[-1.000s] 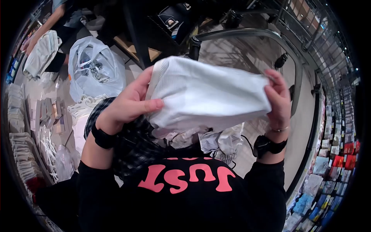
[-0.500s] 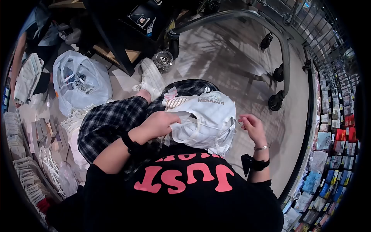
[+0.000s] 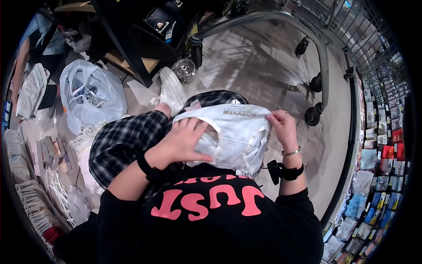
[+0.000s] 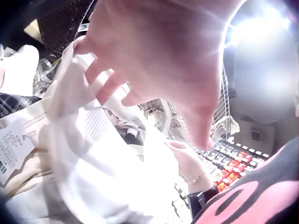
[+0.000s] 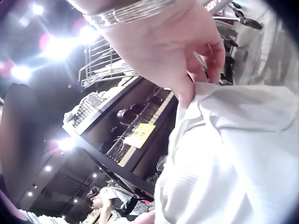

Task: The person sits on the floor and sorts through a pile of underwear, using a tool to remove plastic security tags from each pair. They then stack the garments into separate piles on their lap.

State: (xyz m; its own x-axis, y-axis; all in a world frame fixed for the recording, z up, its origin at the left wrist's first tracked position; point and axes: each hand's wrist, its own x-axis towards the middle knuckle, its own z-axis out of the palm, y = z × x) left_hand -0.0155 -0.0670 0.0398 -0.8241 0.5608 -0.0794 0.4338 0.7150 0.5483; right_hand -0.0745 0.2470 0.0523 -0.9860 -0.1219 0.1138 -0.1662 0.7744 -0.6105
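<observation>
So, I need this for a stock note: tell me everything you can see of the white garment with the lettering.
The white garment looks like soft, thin cloth, with metallic-looking lettering near its far edge and pale trim round a curved opening. It is unevenly spread and creased, in the lap over plaid trousers. The left hand lies spread on its left side; the right hand pinches its far right corner.

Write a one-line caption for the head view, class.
Left hand spread on white briefs printed MERAKON, right hand pinching their edge, over plaid trousers.
</observation>
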